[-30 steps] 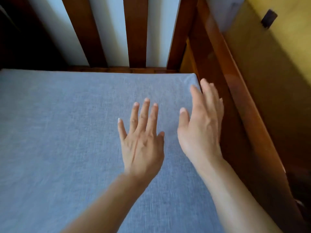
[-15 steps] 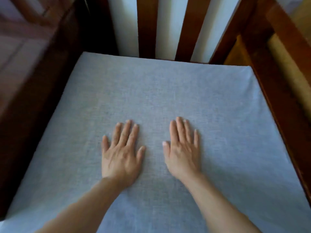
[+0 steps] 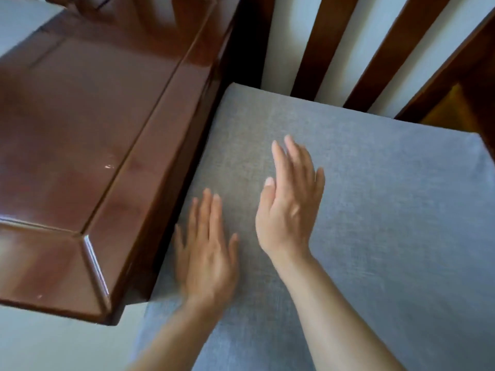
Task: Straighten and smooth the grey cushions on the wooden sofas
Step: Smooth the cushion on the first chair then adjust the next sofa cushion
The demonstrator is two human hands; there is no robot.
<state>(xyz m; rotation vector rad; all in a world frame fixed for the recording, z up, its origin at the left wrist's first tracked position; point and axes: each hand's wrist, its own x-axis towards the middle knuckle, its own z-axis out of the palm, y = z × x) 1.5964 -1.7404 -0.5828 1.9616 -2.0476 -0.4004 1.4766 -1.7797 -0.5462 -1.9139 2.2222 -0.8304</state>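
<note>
left hand [image 3: 207, 259], low centre and blurred, lies flat on the grey cushion [image 3: 375, 210] with fingers straight, slightly apart. right hand [image 3: 290, 207] just beyond, fingers straight, together. glossy wooden table [image 3: 88, 145] at left; sofa slats [image 3: 318, 44] along the top.

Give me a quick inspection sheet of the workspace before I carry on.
Surface: grey cushion lies flat in the wooden sofa frame, no clear wrinkles.
Job's things: one cushion fully in view.
Clutter: nothing seen.
Grippers: left hand open, blurred, low over the cushion near its left edge; right hand open, fingers straight; contact cannot be told.
Cables: nothing seen.
Surroundings: glossy wooden side table on the left, white wall behind the slats.
</note>
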